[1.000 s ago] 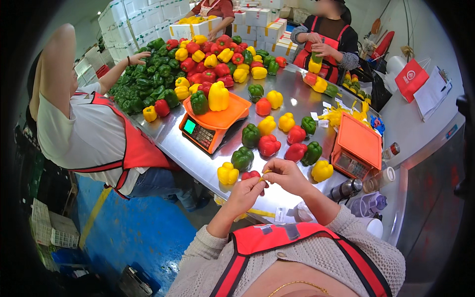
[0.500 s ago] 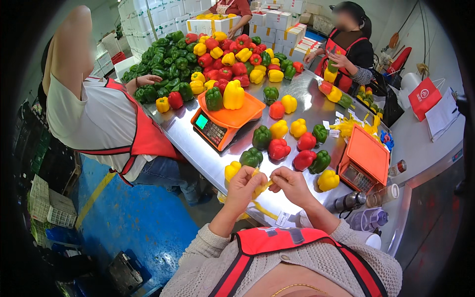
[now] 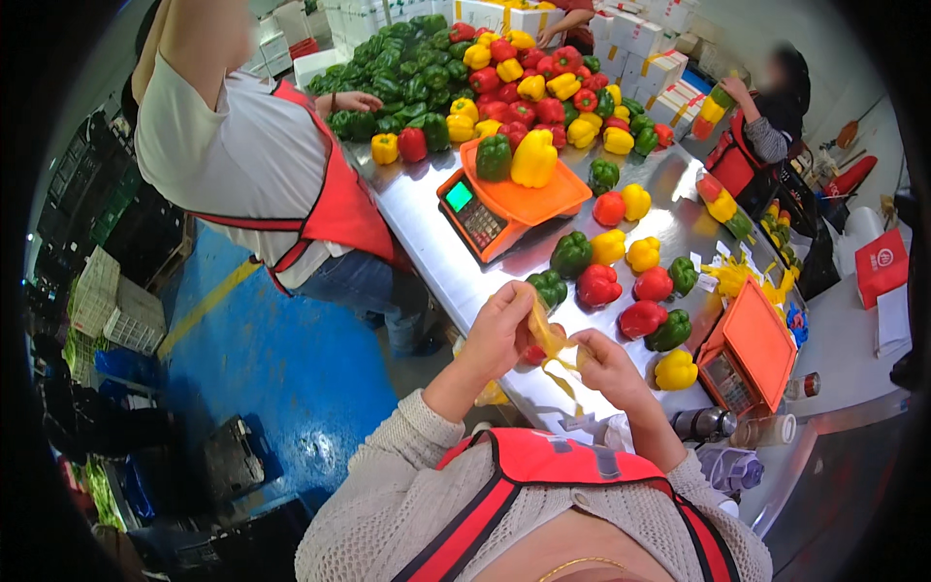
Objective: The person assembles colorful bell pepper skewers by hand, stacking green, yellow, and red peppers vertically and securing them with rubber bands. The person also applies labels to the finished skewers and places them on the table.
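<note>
Above the near table edge, my left hand [image 3: 495, 335] is closed on a bunched yellow mesh net bag [image 3: 549, 336]. My right hand [image 3: 613, 371] is closed at the other side of the netting, with fingertips pinched. A yellow strip hangs below, between the hands. Part of a red pepper [image 3: 532, 355] shows behind the netting; I cannot tell whether it touches. Just beyond my hands stand loose bell peppers, among them a green one [image 3: 547, 289], a red one [image 3: 599, 284] and a yellow one [image 3: 676, 370].
An orange scale [image 3: 543, 206] bears a green pepper [image 3: 494, 157] and a yellow pepper [image 3: 534, 158]. A second scale [image 3: 761, 335] stands right, by yellow nets [image 3: 734, 278] and bottles [image 3: 705, 424]. A pepper heap [image 3: 417, 73] lies far off. A co-worker [image 3: 272, 175] stands left; another [image 3: 766, 126] lifts netted peppers.
The view has shifted, so the table sits further right. My hands have moved a little apart, and the netting is more spread between them. The far-right co-worker has raised the netted peppers.
</note>
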Demonstrator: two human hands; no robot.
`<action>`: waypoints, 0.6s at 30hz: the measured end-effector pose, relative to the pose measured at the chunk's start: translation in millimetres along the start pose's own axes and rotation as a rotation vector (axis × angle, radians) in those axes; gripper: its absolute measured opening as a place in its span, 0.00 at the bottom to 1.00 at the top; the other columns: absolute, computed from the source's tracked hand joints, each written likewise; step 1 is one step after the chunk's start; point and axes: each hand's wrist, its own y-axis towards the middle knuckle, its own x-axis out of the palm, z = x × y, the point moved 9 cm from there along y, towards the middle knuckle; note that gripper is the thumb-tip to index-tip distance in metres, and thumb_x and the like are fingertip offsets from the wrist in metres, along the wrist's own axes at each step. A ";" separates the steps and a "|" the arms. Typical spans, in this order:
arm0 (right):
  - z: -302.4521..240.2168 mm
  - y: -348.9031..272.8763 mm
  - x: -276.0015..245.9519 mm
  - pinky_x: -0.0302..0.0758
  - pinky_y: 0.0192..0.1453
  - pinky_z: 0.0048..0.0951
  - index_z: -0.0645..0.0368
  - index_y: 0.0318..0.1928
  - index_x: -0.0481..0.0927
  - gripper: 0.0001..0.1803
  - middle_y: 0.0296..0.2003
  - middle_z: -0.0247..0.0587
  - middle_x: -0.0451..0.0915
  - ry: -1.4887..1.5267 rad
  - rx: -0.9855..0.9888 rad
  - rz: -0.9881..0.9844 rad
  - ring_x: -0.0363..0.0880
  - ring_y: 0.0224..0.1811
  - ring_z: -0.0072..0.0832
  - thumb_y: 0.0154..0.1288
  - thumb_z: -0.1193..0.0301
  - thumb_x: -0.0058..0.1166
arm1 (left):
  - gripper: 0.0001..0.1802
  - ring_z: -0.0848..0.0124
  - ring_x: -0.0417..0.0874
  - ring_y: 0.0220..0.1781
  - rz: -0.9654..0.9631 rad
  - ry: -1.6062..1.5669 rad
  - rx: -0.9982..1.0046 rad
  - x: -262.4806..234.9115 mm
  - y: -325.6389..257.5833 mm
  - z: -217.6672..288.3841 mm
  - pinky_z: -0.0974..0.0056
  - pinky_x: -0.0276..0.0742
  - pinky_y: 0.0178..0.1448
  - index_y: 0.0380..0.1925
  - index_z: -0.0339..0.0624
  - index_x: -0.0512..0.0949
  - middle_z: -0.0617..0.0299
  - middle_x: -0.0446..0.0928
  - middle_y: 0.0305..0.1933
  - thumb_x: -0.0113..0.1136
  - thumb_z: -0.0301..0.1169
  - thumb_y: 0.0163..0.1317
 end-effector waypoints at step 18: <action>14.3 8.1 12.7 0.56 0.25 0.19 0.55 0.45 0.75 0.07 0.24 0.20 0.65 0.310 0.110 -0.055 0.59 0.22 0.12 0.74 0.66 0.53 | 0.10 0.68 0.85 0.48 0.012 -0.106 -0.119 -1.4 -12.1 -9.3 0.66 0.81 0.40 0.49 0.46 0.73 0.61 0.80 0.44 0.48 0.37 0.77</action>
